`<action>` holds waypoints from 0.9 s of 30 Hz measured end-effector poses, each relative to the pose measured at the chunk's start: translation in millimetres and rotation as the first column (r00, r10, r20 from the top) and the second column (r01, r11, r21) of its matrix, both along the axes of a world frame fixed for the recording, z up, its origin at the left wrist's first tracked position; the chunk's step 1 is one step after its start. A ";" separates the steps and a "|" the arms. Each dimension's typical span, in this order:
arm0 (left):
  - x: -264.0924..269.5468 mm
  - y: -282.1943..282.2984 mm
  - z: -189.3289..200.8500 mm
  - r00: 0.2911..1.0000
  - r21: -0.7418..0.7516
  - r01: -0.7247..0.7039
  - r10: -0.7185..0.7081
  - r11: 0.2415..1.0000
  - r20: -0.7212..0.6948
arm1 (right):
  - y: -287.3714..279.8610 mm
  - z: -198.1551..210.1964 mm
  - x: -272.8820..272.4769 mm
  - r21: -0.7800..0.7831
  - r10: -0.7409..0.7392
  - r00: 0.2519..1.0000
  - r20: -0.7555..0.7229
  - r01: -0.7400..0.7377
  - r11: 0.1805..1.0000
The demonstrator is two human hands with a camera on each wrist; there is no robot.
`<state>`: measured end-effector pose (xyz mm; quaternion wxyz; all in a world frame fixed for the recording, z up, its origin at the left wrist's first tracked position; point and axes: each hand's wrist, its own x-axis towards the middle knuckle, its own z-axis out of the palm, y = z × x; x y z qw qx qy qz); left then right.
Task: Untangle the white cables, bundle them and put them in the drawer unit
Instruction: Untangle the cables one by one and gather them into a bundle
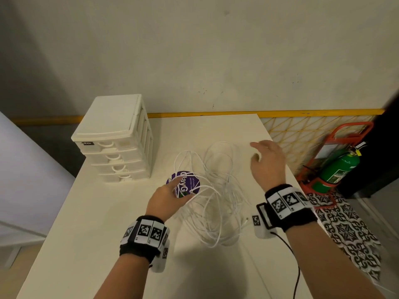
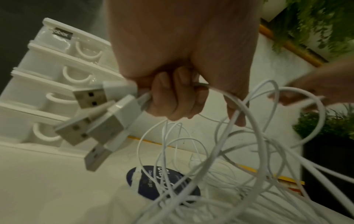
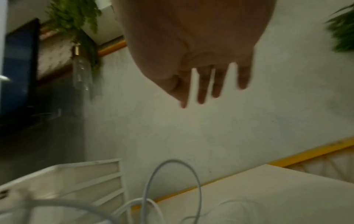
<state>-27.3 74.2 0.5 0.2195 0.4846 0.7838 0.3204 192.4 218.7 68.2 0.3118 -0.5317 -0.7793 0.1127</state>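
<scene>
The drawer unit (image 1: 114, 139) stands far left on the table (image 1: 86, 234). The left hand (image 1: 166, 198) grips the USB plugs (image 2: 99, 119) of the tangled white cables (image 1: 212, 197), over a purple sticker (image 1: 185, 183). The right hand (image 1: 267, 162) hovers, fingers spread.

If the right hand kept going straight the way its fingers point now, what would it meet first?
Probably nothing soon. The right hand hangs open above the table, fingers aimed past the cable loops below toward the wall. The wall looks like the first thing in line, though depth is unclear.
</scene>
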 end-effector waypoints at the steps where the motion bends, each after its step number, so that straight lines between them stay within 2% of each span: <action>1: 2.9 0.8 -1.4 1.000 -0.004 0.014 -0.014 1.000 -0.013 | -8.2 2.9 -8.2 0.030 0.148 0.985 -0.093 -0.146 0.989; 2: 5.3 1.6 -2.7 0.999 -0.006 0.024 -0.024 1.000 -0.026 | -18.5 8.1 -17.1 -0.011 0.310 0.941 -0.137 -0.315 0.949; 4: 9.8 2.8 -3.0 0.998 0.002 0.039 -0.038 0.999 -0.057 | -35.9 11.8 -35.1 -0.216 0.542 0.837 -0.076 -0.544 0.811; 5: 11.8 3.3 -1.3 0.997 0.011 0.041 -0.040 0.999 -0.064 | -41.7 11.3 -42.9 -0.310 0.597 0.802 0.017 -0.563 0.766; 7: 15.4 3.2 2.5 0.997 0.027 0.041 -0.040 0.999 -0.064 | -47.6 3.8 -52.5 -0.423 0.620 0.755 0.213 -0.501 0.755; 9: 18.1 2.0 5.1 0.997 0.040 0.057 -0.055 0.998 -0.059 | -49.5 -3.8 -57.3 -0.459 0.621 0.750 0.227 -0.480 0.748; 11: 18.9 1.9 5.2 0.997 0.057 0.074 -0.073 0.996 -0.016 | -49.6 -5.7 -60.8 -0.426 0.608 0.780 0.150 -0.504 0.752; 14: 19.8 5.5 3.8 0.989 0.047 0.129 -0.132 0.991 0.070 | -53.8 3.0 -66.8 -0.291 0.573 0.820 0.005 -0.547 0.785; 17: 23.9 9.0 2.1 0.970 0.035 0.191 -0.194 0.981 0.147 | -58.7 27.5 -68.6 -0.190 0.498 0.817 -0.292 -0.559 0.807; 19: 25.0 10.4 -0.8 0.968 0.045 0.179 -0.184 0.983 0.172 | -60.1 47.2 -65.6 -0.157 0.410 0.765 -0.497 -0.543 0.825; 22: 20.4 9.5 -1.8 0.971 0.065 0.141 -0.151 0.988 0.184 | -59.9 74.9 -56.4 -0.093 0.314 0.659 -0.684 -0.505 0.858; 25: 7.2 6.6 4.3 0.996 -0.017 0.069 -0.068 0.997 0.055 | -51.3 91.9 -43.0 0.035 0.279 0.544 -0.791 -0.415 0.909; 27: -5.1 4.3 7.8 0.997 -0.064 -0.057 0.054 0.996 -0.054 | -40.0 93.9 -31.9 0.090 0.255 0.486 -0.836 -0.336 0.937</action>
